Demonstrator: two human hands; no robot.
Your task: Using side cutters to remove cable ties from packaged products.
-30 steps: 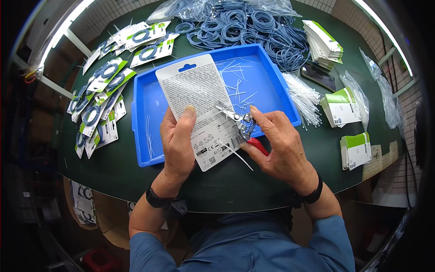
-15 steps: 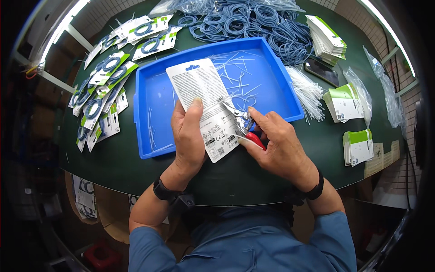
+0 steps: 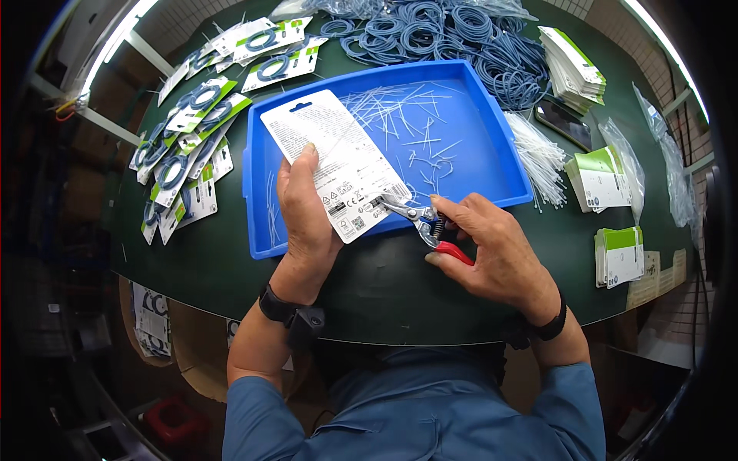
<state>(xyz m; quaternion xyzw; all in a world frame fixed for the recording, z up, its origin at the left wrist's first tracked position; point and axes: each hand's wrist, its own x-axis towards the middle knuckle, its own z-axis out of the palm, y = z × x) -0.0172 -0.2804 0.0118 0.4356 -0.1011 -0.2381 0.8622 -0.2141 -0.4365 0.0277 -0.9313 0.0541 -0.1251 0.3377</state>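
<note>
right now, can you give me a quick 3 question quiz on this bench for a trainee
1. True or false: the left hand holds the white card printed side up over the blue tray.
2. Which tool is in the right hand? A) scissors with black handles B) small cutters with red handles C) a screwdriver
3. Fill in: the loose pile of blue cord coils lies on the ____ side of the tray.

Key
1. True
2. B
3. Far: the coils lie beyond the tray, away from the person, at the top of the head view.
</note>
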